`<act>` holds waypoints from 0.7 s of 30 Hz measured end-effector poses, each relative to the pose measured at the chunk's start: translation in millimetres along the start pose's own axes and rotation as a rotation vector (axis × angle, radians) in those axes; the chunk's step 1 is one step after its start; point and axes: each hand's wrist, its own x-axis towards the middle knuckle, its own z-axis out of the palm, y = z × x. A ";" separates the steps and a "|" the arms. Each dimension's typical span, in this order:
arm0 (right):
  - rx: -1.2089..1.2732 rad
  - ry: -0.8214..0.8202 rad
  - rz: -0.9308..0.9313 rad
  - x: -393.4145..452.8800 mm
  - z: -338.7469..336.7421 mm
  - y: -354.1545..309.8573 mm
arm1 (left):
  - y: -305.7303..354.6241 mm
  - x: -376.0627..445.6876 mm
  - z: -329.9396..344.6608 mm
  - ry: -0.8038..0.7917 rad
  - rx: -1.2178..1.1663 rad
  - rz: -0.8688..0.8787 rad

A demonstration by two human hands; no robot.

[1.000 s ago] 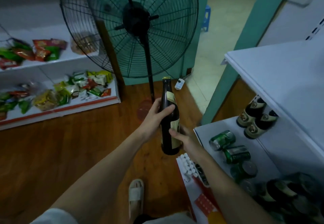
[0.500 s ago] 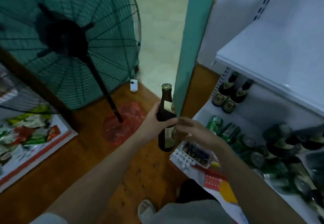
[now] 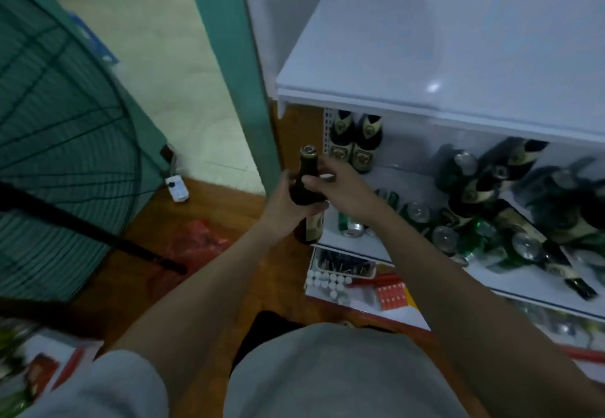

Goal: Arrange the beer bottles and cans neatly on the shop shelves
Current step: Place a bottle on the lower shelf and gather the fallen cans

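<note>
Now swung over beside the shelf (image 3: pixel 360 244); left hand (image 3: pixel 288 201) gripping bottle (image 3: pixel 306 188) body; right hand (image 3: pixel 343 188) newly pinching neck; handoff likely, shelving soon.

Bare forearms, short pale grey sleeve (image 3: pixel 108 388), grey shirt (image 3: pixel 327 375), possibly dark trousers

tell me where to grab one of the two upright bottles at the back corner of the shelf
Take the nearer of the two upright bottles by its neck, coming from the front of the lower shelf. It stands upright against the back wall, and the upper shelf overhangs it closely, so a reach from above looks blocked. Both hands are busy now: the left hand and right hand hold the brown bottle.
</note>
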 end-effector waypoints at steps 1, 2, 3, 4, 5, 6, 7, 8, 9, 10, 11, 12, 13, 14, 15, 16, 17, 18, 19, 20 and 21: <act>-0.007 0.045 0.016 3.9 -2.1 5.3 | -1.8 10.8 4.4 -0.019 0.009 0.007; -0.023 0.090 0.029 8.8 -4.3 10.4 | -3.4 20.6 8.4 -0.032 0.027 0.020; -0.050 0.135 0.036 15.0 -5.7 16.3 | -5.7 30.3 12.0 -0.033 0.051 0.031; -0.074 0.180 0.037 22.1 -7.4 22.5 | -6.7 40.7 15.9 -0.022 0.078 0.040; -0.089 0.224 0.041 30.1 -9.4 28.8 | -7.4 51.8 19.0 -0.011 0.096 0.049; -0.098 0.267 0.043 37.8 -11.1 34.6 | -8.3 63.5 21.8 -0.016 0.082 0.056; -0.108 0.312 0.044 45.0 -12.5 39.8 | -10.5 75.6 23.7 -0.029 0.049 0.059; -0.121 0.356 0.044 52.6 -13.9 45.7 | -12.0 87.7 25.6 -0.047 0.018 0.051; -0.131 0.394 0.049 59.9 -15.0 51.7 | -13.4 99.7 27.9 -0.070 -0.034 0.031; -0.135 0.427 0.059 65.7 -15.4 58.5 | -15.9 109.5 29.5 -0.089 -0.109 -0.005; -0.142 0.456 0.073 71.3 -15.1 66.4 | -18.4 118.7 32.4 -0.106 -0.209 -0.051; -0.152 0.482 0.080 76.1 -15.3 72.3 | -17.4 123.9 33.9 -0.093 -0.187 -0.043; -0.161 0.504 0.092 79.5 -15.6 77.1 | -15.9 127.8 36.0 -0.066 -0.110 -0.008; -0.165 0.523 0.102 82.8 -15.4 82.3 | -19.5 133.9 37.1 -0.057 0.010 0.079; -0.170 0.538 0.107 85.4 -15.1 85.7 | -21.0 137.6 38.3 -0.034 0.043 0.120; -0.181 0.550 0.106 87.5 -14.9 88.4 | -24.0 139.5 38.3 -0.025 0.132 0.181; -0.195 0.563 0.101 89.2 -14.3 91.0 | -25.4 140.9 40.3 -0.007 0.137 0.161; -0.209 0.577 0.092 90.6 -13.6 94.1 | -28.0 142.6 40.9 -0.009 0.168 0.195; -0.222 0.590 0.085 92.6 -13.5 97.0 | -27.4 143.9 42.1 0.003 0.158 0.176; -0.237 0.601 0.085 95.4 -13.6 99.8 | -29.4 146.6 41.9 -0.033 0.186 0.192; -0.249 0.609 0.093 98.6 -13.9 102.2 | -29.9 149.2 43.4 -0.107 0.099 0.159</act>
